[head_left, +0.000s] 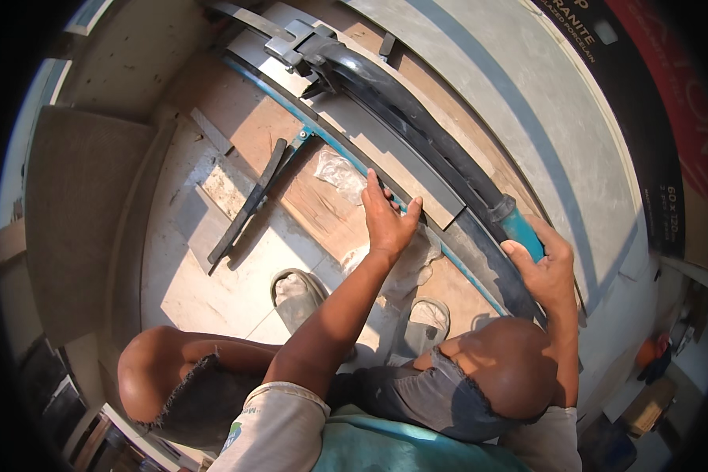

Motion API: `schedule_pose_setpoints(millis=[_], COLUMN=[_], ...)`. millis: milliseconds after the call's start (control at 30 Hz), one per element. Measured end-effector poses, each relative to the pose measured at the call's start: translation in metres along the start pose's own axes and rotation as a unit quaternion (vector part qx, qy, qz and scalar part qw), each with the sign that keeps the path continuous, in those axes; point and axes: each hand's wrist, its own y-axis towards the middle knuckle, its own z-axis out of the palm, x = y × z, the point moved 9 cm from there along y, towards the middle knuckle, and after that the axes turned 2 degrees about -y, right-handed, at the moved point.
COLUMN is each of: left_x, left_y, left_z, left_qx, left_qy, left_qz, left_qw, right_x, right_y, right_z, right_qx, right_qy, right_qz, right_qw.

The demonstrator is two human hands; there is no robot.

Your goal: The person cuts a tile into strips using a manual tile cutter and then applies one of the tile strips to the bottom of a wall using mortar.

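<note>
A long manual tile cutter with a teal edge point(334, 141) lies slantwise before me. A grey tile strip point(436, 200) rests on its bed, under the black bar. My right hand point(549, 263) is wrapped round the teal grip point(521, 236) of the cutter's black handle, at its near right end. My left hand point(389, 220) rests at the bed's near edge beside the strip, its fingers apart and thumb by the tile. At the far end of the bar sits the metal carriage point(295, 49). A black-and-teal side arm point(252, 204) sticks out from the cutter toward the left.
Large grey tiles point(519, 86) fill the far right, beside a black-and-red carton point(653, 118). Crumpled clear plastic point(342, 175) and tile offcuts point(212, 130) lie on the floor. A big panel point(79, 228) leans at left. My sandalled feet point(297, 297) are close to the cutter.
</note>
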Motion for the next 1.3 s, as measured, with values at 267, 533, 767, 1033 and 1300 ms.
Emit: schedule_pose_setpoints(millis=[267,533,767,1033,1300], left_x=[0.005,0.006,0.006,0.007,0.007], left_y=[0.001,0.002,0.001,0.001,0.0], left_z=[0.001,0.0,-0.002,-0.002,-0.003], left_qx=[0.004,0.002,-0.005,-0.008,-0.011], left_qy=[-0.005,-0.011,-0.01,-0.015,-0.013], left_qz=[-0.014,-0.012,-0.007,-0.002,0.0], left_qw=[1.0,1.0,1.0,1.0,1.0], right_x=[0.013,0.027,0.041,0.055,0.066], right_y=[0.016,0.033,0.045,0.058,0.067], right_z=[0.011,0.021,0.029,0.038,0.045], right_qx=[0.005,0.011,0.012,0.017,0.016], right_qy=[-0.005,-0.012,-0.025,-0.036,-0.027], right_qz=[0.001,-0.007,-0.014,-0.027,-0.035], right_qw=[1.0,1.0,1.0,0.999,0.999])
